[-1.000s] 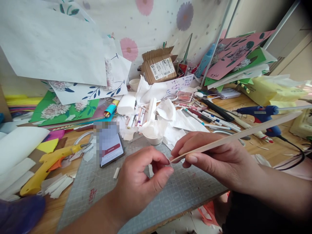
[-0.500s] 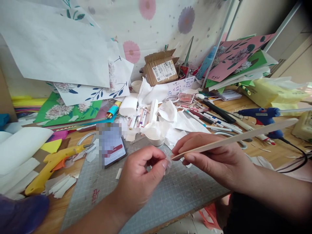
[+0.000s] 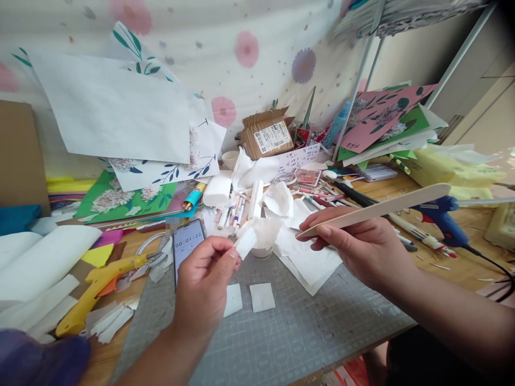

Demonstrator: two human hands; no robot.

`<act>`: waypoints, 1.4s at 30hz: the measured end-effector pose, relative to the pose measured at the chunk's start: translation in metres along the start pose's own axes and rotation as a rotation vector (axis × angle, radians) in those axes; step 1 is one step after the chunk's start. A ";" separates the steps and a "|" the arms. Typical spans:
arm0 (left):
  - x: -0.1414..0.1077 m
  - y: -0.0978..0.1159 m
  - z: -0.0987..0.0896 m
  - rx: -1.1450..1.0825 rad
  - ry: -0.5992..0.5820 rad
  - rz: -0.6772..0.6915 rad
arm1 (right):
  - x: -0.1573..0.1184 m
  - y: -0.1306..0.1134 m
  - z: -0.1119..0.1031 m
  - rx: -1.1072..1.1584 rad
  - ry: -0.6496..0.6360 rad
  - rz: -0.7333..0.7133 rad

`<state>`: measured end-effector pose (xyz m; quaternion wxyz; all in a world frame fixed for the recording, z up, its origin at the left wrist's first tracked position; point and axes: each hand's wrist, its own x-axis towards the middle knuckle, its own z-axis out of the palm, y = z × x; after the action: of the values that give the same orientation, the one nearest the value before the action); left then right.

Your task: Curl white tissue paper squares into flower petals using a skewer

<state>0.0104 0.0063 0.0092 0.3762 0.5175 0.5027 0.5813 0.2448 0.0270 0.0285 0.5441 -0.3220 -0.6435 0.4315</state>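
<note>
My left hand pinches a small white paper piece between thumb and fingers, in front of a small cup that has pale thin paper above it. In my right hand is a flat wooden stick, gripped near its lower left end and slanting up to the right. The stick's lower end is apart from the paper piece. Two white paper squares lie on the grey cutting mat, one partly behind my left hand.
A phone showing a timer lies left of the cup. Glue guns, yellow and blue, flank the mat. Behind are markers, a cardboard box and flower-decorated sheets.
My hands have moved apart, and the stick's end has left the thin material at my left fingertips. A white paper piece now shows there. The view has shifted, revealing the squares on the mat.
</note>
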 end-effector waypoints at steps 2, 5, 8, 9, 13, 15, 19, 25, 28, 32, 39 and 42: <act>0.002 0.003 0.000 0.095 0.039 0.052 | 0.002 -0.002 0.003 -0.057 -0.020 -0.055; 0.001 0.009 0.002 0.281 0.001 0.210 | 0.003 -0.008 0.013 -0.144 -0.094 -0.184; -0.005 0.012 0.005 0.371 -0.100 0.392 | 0.001 -0.012 0.028 -0.124 -0.176 -0.256; -0.007 0.013 0.006 0.373 -0.127 0.436 | 0.000 -0.012 0.032 -0.109 -0.188 -0.262; -0.010 0.012 0.007 0.409 -0.161 0.491 | -0.003 -0.009 0.042 -0.112 -0.138 -0.254; -0.010 0.013 0.007 0.413 -0.137 0.482 | -0.003 -0.007 0.042 -0.129 -0.096 -0.250; -0.009 0.013 0.007 0.355 -0.121 0.420 | -0.002 -0.003 0.041 -0.120 -0.043 -0.204; -0.003 0.002 0.003 0.097 -0.050 0.230 | 0.006 0.007 0.036 -0.018 0.042 -0.015; 0.005 -0.006 0.002 0.015 0.010 0.112 | 0.014 0.015 0.030 -0.036 0.091 0.065; 0.015 -0.015 -0.002 0.088 0.133 0.143 | 0.023 0.026 0.026 -0.122 0.107 0.089; 0.028 -0.015 -0.016 0.522 0.205 0.777 | 0.032 0.039 0.029 -0.376 0.033 -0.031; 0.032 -0.013 -0.010 0.706 0.110 0.992 | 0.034 0.041 0.029 -0.432 -0.009 -0.124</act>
<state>-0.0064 0.0374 0.0040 -0.1601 0.7526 0.3829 0.5112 0.2070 0.0681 0.0048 0.4850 -0.3888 -0.7422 0.2506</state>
